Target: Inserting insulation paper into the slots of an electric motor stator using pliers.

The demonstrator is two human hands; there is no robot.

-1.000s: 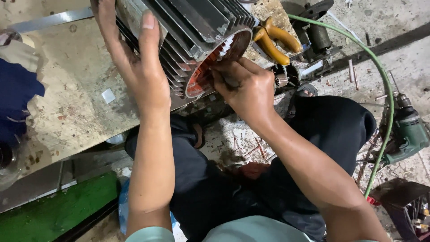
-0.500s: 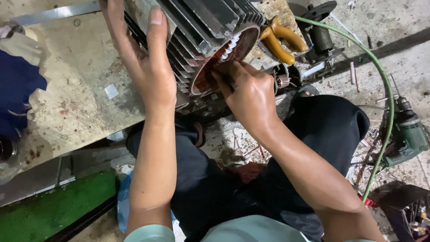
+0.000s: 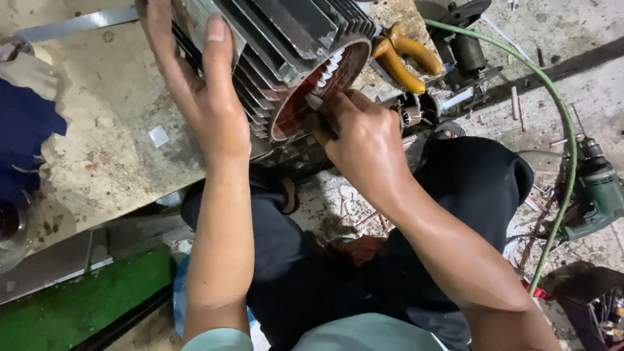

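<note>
Worn and stained, the table carries a finned electric motor housing, which is laid on its side at the near edge with its open end overhanging toward the person's lap. The end cover is already off: the bore is exposed, and reddish-brown copper windings with a row of pale slot liners are visible around the inside rim. The windings are seated in the slots, so the work is judged to be at the stage of attention to the coil ends at the open mouth; how much of the rim has been treated cannot be told, and refitting of the cover remains. The left hand is laid flat against the finned side of the housing, fingers spread and pointing away from the body, thumb extended along the fins, with the forearm held nearly straight; the housing is steadied by it. The right hand is brought to the lower rim of the open end, fingers curled and pressed together around a slim dark tool whose tip is at the windings; the wrist is bent inward. Yellow-handled pliers lie at the far right corner of the table, and a green power drill with a green cable rests on the floor well apart to the right.
</note>
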